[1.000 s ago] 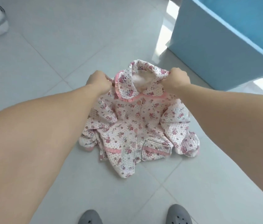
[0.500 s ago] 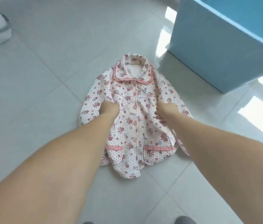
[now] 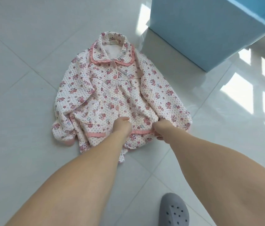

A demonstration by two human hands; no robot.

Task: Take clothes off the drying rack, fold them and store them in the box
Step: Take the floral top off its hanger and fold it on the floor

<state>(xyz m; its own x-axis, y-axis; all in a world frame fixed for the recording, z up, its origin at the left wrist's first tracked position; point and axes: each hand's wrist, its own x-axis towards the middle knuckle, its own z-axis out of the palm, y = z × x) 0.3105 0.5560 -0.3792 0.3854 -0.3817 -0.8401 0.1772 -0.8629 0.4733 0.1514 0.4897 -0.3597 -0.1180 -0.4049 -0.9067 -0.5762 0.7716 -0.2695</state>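
One jacket (image 3: pixel 120 95), two hands, one box (image 3: pixel 201 26)

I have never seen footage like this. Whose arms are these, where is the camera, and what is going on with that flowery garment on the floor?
There is no machine here: a person wears a camera on the head, looking down at their own bare arms. A floral jacket lies spread on the tiled floor, collar away from the person. The left hand and right hand both pinch its lower part near the pink pocket trim, apparently straightening it for folding. The blue box stands beyond it to the right. The grey thing at the bottom is the person's shoe.
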